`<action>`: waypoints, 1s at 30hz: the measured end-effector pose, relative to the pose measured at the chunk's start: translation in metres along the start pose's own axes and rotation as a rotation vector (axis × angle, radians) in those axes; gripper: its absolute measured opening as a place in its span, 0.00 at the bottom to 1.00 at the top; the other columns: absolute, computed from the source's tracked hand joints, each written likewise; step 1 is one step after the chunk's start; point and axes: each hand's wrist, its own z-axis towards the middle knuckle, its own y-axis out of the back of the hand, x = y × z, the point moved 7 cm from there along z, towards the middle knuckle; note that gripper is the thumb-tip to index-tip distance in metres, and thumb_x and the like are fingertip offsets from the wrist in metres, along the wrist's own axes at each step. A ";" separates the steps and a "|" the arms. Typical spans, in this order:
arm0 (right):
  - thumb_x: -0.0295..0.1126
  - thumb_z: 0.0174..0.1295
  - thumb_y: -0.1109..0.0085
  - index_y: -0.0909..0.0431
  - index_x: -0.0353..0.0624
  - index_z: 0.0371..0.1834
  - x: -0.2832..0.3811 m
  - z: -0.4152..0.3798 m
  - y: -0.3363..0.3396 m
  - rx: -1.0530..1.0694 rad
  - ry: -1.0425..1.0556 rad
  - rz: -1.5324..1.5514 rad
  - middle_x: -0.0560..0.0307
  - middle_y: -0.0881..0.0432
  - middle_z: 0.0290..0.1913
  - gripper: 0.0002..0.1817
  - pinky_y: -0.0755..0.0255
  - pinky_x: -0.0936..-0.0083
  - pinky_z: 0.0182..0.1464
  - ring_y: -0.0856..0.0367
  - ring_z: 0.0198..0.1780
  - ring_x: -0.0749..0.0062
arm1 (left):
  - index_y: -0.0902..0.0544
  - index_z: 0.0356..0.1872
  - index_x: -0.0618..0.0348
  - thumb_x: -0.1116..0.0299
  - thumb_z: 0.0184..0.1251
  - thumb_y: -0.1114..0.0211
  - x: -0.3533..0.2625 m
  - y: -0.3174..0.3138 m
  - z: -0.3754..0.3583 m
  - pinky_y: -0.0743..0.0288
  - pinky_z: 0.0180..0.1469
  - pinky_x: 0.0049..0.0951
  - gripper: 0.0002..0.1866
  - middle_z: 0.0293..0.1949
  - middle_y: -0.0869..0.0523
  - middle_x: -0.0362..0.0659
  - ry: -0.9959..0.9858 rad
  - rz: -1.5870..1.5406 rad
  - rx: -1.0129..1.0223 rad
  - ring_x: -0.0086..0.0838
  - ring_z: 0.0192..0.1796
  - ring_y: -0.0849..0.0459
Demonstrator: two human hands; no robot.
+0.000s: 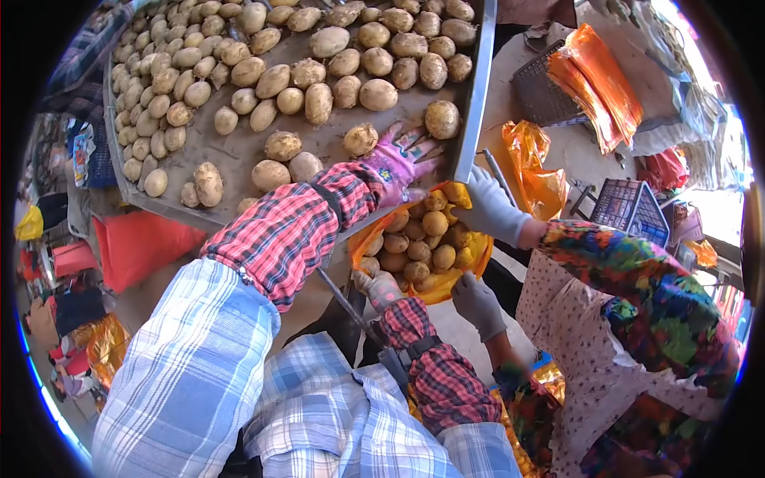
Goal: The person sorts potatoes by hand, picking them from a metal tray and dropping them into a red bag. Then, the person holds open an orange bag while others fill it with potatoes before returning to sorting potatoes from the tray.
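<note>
My left hand (404, 165), in a pink patterned glove, lies on the metal sorting tray (239, 155) with its fingers spread. It is beside a single potato (361, 139) near the tray's corner. Just below that corner hangs an orange-yellow bag (476, 253), its mouth open and full of potatoes (418, 251). My right hand (379, 290), in a light glove, is closed on the near left rim of this bag. A co-worker's grey-gloved hands are at the bag's right side, one upper hand (490, 209) at the rim and one lower hand (478, 307) near its bottom edge.
Many potatoes (319, 103) lie over the tray, which has a raised metal edge (476, 95). Orange bags (594, 88) are stacked on a dark crate (538, 84) at upper right. A blue-grey crate (629, 209) stands right. Red cloth or bags (143, 247) hang at left.
</note>
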 end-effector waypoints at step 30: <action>0.42 0.74 0.45 0.16 0.35 0.52 -0.122 -0.132 0.111 -0.266 -0.045 -0.277 0.60 0.19 0.33 0.20 0.28 0.75 0.41 0.25 0.36 0.77 | 0.36 0.77 0.42 0.54 0.74 0.43 0.004 -0.017 -0.103 0.45 0.77 0.53 0.32 0.79 0.39 0.47 0.138 0.063 0.091 0.45 0.79 0.40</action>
